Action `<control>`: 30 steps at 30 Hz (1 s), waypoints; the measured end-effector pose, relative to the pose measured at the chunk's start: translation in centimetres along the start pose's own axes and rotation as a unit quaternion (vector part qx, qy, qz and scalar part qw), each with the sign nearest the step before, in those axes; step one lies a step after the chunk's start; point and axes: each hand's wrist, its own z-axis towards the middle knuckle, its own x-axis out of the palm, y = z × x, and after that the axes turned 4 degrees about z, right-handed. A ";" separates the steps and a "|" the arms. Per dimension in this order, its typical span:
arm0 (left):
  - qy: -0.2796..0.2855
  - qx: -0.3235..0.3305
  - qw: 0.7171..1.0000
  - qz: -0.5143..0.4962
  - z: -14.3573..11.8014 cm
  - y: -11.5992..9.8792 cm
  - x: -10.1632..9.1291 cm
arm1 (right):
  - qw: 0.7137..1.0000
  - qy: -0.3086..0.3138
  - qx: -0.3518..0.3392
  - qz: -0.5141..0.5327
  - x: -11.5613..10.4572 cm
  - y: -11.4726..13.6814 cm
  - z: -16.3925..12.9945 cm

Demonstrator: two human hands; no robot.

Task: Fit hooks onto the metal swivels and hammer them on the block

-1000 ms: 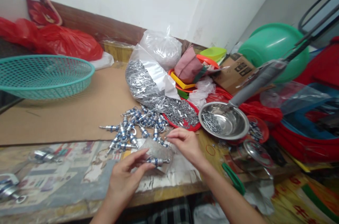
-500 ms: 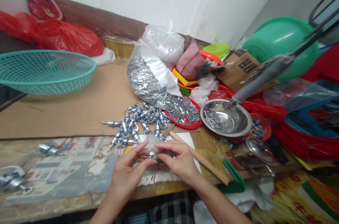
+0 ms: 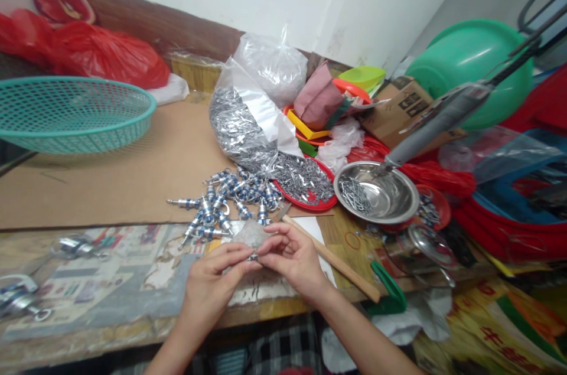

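My left hand (image 3: 213, 286) and my right hand (image 3: 293, 260) meet at the near edge of the table, fingertips pinched together on a small metal swivel part (image 3: 254, 256). The part is mostly hidden by my fingers. It rests over a small grey plate (image 3: 250, 234) lying on the table. Just beyond lies a pile of silver and blue swivel parts (image 3: 230, 201). A wooden-handled tool (image 3: 330, 257) lies to the right of my right hand.
A red tray (image 3: 310, 205) of small metal pieces sits under an open clear bag (image 3: 248, 127) of the same. A steel bowl (image 3: 375, 193) holds pins. A teal mesh basket (image 3: 71, 112) stands at left. Green basin (image 3: 469, 65), boxes and red bags crowd the right.
My right hand came down from the pile to meet my left hand, and both now pinch the same part. The wooden-handled tool became visible.
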 end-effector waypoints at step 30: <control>0.032 -0.153 0.973 -0.171 -1.5 -1.4 0.1 | 0.954 -0.003 -0.172 -0.248 -0.3 1.4 -1.9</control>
